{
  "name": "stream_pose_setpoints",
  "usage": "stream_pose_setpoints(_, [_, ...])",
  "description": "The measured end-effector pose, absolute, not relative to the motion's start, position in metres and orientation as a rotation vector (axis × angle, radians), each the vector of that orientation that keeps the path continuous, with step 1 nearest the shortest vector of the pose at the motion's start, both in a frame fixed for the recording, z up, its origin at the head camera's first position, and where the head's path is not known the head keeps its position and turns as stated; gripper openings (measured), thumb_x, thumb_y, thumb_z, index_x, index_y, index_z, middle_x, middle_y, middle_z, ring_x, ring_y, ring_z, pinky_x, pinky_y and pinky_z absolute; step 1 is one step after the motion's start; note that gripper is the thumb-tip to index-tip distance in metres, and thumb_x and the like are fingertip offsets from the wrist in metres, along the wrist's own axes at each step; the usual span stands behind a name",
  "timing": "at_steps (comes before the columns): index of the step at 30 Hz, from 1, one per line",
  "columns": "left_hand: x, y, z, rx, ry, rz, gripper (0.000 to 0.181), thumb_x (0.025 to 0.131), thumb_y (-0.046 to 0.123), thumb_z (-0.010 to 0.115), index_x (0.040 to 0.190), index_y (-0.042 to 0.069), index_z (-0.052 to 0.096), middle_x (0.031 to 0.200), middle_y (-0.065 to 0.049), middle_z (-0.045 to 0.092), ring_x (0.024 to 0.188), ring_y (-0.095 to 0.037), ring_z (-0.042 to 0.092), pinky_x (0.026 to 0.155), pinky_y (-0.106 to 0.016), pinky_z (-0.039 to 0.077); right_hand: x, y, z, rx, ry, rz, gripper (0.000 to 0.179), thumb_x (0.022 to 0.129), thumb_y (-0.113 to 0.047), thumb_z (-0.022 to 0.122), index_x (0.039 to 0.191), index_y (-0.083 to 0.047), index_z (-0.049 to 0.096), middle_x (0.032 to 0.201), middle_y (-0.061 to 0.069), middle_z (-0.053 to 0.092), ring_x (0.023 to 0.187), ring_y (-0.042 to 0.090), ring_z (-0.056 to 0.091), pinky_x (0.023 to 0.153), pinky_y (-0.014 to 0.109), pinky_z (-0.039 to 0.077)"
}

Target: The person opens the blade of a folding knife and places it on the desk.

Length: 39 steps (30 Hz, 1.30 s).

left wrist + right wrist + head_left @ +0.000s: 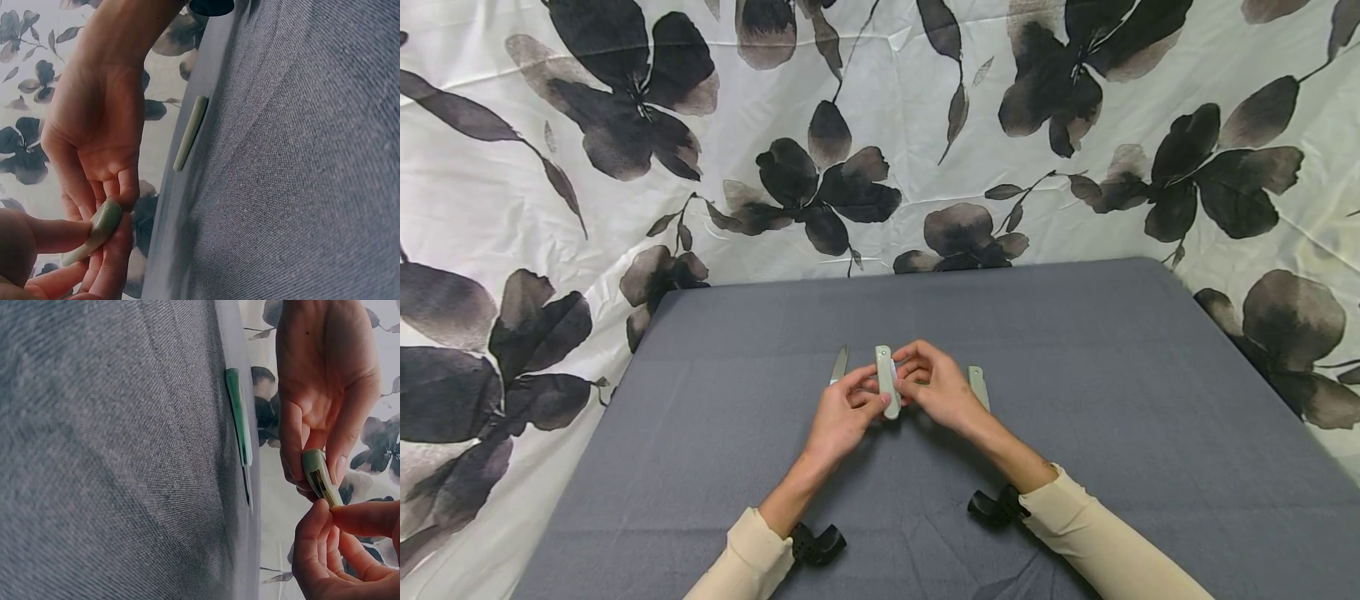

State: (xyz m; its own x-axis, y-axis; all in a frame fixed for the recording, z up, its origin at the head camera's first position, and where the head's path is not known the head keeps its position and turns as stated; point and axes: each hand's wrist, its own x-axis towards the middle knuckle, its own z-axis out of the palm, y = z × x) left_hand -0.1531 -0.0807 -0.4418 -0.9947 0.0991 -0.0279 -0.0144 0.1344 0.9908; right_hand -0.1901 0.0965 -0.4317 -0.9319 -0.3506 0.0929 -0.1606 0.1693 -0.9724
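Note:
Held up over the table is a pale green folding knife [886, 379], its long handle roughly upright in the head view. My left hand [841, 421] grips it by the handle, thumb across the near face. From the other side my right hand [942, 392] pinches the knife's edge between thumb and fingertip. A slot along the handle shows in the right wrist view, and little of the blade can be seen. Beyond my left fingers lies an opened knife, its blade [839, 364] pointing away and its green handle [236, 400] showing in the right wrist view.
A third pale green knife [977, 387], no blade showing, lies on the table just right of my right hand and is partly covered by it. The grey cloth-covered table [1112, 375] backs onto a white floral curtain [925, 183].

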Motion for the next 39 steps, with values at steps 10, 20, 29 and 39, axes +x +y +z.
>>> stream_pose_setpoints(10, [-0.152,-0.083,-0.443,0.077,2.317,1.983,0.049,0.094,-0.001,0.070,0.142,0.002,0.061,0.108,-0.018,0.071,0.085,-0.013,0.070,0.073,-0.037,0.061,-0.190,0.100,-0.435,-0.510,2.329,-1.814,0.029,0.094,0.007,0.063,0.123,0.004,0.062,0.100,0.022,0.066,0.078,0.017,0.066,0.071,0.044,0.060])
stream_pose_setpoints(20, [-0.150,-0.089,-0.445,0.074,2.317,1.939,0.050,0.094,0.000,0.070,0.143,0.002,0.061,0.109,-0.018,0.071,0.085,-0.012,0.070,0.074,-0.037,0.061,-0.188,0.098,-0.438,-0.531,2.317,-1.802,0.030,0.092,0.008,0.063,0.121,0.005,0.063,0.099,0.022,0.066,0.078,0.017,0.065,0.070,0.039,0.060])
stream_pose_setpoints(29, [-0.151,-0.092,-0.444,0.097,2.313,1.914,0.050,0.094,-0.002,0.071,0.142,0.000,0.061,0.107,-0.017,0.070,0.079,-0.008,0.068,0.070,-0.027,0.057,-0.189,0.101,-0.438,-0.576,2.311,-1.808,0.027,0.091,0.008,0.063,0.118,0.006,0.064,0.098,0.023,0.067,0.077,0.016,0.065,0.068,0.031,0.059])
stream_pose_setpoints(39, [-0.154,-0.088,-0.441,0.054,2.308,1.942,0.050,0.093,-0.002,0.072,0.142,0.004,0.062,0.108,-0.016,0.071,0.083,-0.013,0.070,0.075,-0.038,0.061,-0.191,0.107,-0.435,-0.538,2.323,-1.777,0.034,0.095,0.003,0.065,0.129,0.001,0.064,0.100,0.022,0.067,0.076,0.017,0.066,0.071,0.041,0.058])
